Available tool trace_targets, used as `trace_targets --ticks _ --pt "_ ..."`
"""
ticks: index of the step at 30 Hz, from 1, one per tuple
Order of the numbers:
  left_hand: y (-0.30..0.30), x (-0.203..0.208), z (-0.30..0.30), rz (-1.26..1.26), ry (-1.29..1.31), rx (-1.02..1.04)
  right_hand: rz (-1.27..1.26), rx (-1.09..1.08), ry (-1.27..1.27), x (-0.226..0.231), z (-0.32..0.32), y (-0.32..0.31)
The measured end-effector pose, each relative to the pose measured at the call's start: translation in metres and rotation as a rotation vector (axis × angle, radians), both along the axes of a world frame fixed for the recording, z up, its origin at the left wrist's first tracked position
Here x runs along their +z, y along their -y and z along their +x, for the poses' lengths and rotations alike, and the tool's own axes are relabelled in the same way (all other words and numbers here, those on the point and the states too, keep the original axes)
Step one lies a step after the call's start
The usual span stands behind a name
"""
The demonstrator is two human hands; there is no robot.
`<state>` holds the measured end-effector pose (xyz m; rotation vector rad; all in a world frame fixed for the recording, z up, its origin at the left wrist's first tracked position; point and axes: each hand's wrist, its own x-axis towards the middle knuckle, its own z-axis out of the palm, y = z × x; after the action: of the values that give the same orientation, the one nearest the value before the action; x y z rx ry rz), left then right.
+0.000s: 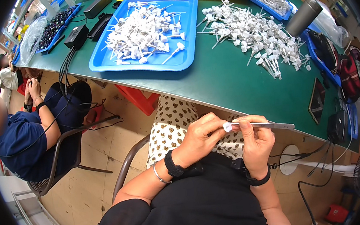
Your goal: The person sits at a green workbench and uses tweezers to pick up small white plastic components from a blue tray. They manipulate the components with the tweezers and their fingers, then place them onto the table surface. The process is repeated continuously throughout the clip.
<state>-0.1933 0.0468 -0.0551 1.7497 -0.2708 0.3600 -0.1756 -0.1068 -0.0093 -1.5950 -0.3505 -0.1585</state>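
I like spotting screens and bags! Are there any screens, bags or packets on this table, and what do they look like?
Phone or small tablet: flat on the green table's right edge, a dark rectangle with its screen off.
Clear plastic bag: far left end of the table, crumpled and see-through.
Clear plastic bag: far right, beside the grey metal tumbler, shiny and crumpled.
No labels or signs show clearly.

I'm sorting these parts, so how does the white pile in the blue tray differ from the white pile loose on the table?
The tray pile sits inside a blue tray; the loose pile lies straight on the green table. The tray pile is heaped tighter; the loose pile spreads wider. Both look like small white capped stems.
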Motion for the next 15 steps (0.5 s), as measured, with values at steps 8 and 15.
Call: trace_targets --ticks 8,15 --pt "-0.0001 0.0009 -0.0002 0.015 -0.008 -0.005 -0.010 -0.011 -0.011 -0.0019 -0.0003 0.0003" --pt "0.0015 0.0005 -0.0012 -0.008 0.001 0.012 -0.017 -0.029 0.035 -0.0040 -0.0010 -0.0005"
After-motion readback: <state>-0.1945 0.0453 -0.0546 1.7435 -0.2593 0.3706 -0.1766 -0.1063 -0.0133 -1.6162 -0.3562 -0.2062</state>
